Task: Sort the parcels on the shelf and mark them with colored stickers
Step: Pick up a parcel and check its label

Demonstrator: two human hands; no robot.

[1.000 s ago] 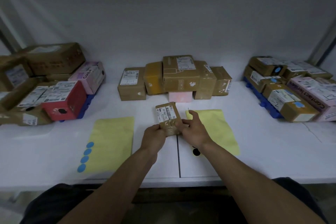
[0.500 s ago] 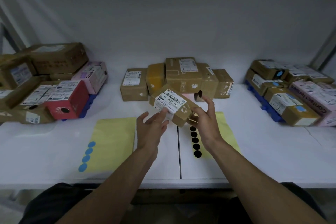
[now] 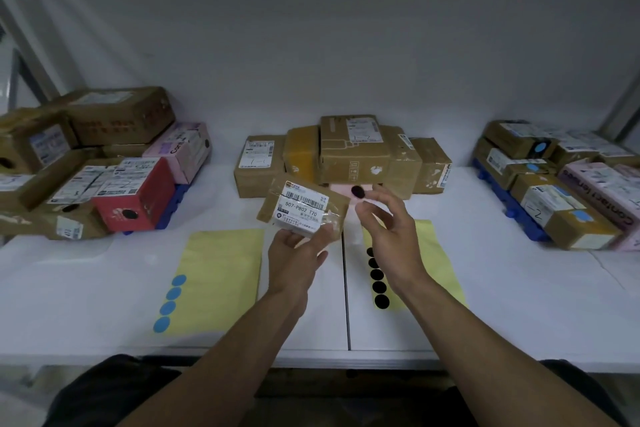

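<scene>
The small brown parcel [image 3: 304,210] is held up off the shelf [image 3: 519,288], just in front of the middle pile, with its white barcode label facing the camera. The left hand [image 3: 294,260] grips it from below at 6 o'clock, fingers curled under it and the thumb on its lower front edge.

At 3 o'clock of the parcel, just beside it, the right hand [image 3: 391,236] holds 1 black sticker [image 3: 357,191] at the tip of its index finger. The thumb sits just beneath and the other fingers are loosely curled; I cannot tell whether the thumb touches the sticker.

Below the right hand lies a yellow sheet [image 3: 436,253] with a row of black dots [image 3: 377,284] down its left edge. At 7 o'clock of the parcel a second yellow sheet [image 3: 221,277] carries 4 blue dots [image 3: 169,302].

At 12 o'clock stands the middle pile of boxes [image 3: 353,152]. At 9 o'clock is a left pile [image 3: 104,163], some boxes bearing black dots; at 3 o'clock is a right pile [image 3: 554,184], some bearing blue dots.
</scene>
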